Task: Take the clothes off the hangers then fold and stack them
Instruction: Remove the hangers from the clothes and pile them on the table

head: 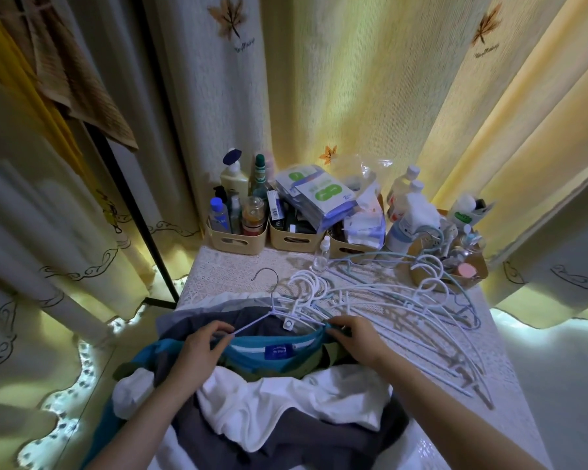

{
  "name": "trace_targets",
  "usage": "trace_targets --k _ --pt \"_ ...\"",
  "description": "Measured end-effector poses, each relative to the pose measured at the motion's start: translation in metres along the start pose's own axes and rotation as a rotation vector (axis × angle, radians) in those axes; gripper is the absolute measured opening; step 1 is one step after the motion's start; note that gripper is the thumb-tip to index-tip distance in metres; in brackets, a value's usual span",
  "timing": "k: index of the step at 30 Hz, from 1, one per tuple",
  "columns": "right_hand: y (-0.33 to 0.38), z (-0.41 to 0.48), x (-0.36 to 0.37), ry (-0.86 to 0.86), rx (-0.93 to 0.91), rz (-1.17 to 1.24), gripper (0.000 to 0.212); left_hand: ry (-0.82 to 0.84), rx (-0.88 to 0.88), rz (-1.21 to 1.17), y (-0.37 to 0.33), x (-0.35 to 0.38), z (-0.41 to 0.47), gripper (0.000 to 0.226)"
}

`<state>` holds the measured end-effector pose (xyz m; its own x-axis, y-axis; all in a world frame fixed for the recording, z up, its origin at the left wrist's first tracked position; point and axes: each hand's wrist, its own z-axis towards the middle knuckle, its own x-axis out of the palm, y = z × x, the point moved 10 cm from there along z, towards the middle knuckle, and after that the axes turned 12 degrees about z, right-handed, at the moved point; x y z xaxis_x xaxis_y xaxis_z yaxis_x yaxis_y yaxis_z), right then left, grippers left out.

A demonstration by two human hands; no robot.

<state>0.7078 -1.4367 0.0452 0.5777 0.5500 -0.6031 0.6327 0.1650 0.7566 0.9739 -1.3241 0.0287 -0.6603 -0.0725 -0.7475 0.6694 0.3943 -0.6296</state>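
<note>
Tugging at the neckline now: left hand (201, 342) pinches the hanger (255, 321) by its bared arm, right hand (352, 337) curls on the teal shirt (248, 351) collar, atop the clothes pile at the table (218, 276) near end. The hanger lies crosswise between both hands, hook pointing away. The left hand sits nearer the free end, so it likely slides out leftward.

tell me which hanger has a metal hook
The leftmost hanger, whose arm the left hand pinches: its hook is thin bare wire, open-ended. The other hangers beside it have thick white plastic loops.
</note>
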Motion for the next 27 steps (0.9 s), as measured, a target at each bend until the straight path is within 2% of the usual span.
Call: trace_targets --k 3,6,11,17,21,24,27 --pt "0.004 -0.007 -0.002 -0.025 -0.016 0.121 0.02 0.001 0.015 -0.091 0.005 -0.009 -0.005 0.017" --pt "0.015 -0.01 -0.009 -0.085 -0.047 0.182 0.019 -0.077 0.057 -0.167 -0.008 -0.025 -0.005 0.028" --pt "0.037 -0.019 -0.037 -0.172 -0.088 0.27 0.022 -0.14 0.19 -0.234 -0.058 -0.067 0.005 0.029" --pt "0.066 -0.033 -0.061 -0.237 -0.151 0.408 0.021 -0.143 0.319 -0.125 -0.115 -0.106 0.013 0.024" --pt "0.075 -0.036 -0.059 -0.258 -0.172 0.36 0.021 -0.026 0.396 0.072 -0.132 -0.088 0.005 0.021" --pt "0.076 -0.036 -0.048 -0.24 -0.172 0.267 0.023 -0.018 0.383 0.194 -0.126 -0.07 -0.006 0.051" --pt "0.08 -0.036 -0.036 -0.217 -0.175 0.245 0.025 -0.095 0.356 0.182 -0.125 -0.067 -0.008 0.059"
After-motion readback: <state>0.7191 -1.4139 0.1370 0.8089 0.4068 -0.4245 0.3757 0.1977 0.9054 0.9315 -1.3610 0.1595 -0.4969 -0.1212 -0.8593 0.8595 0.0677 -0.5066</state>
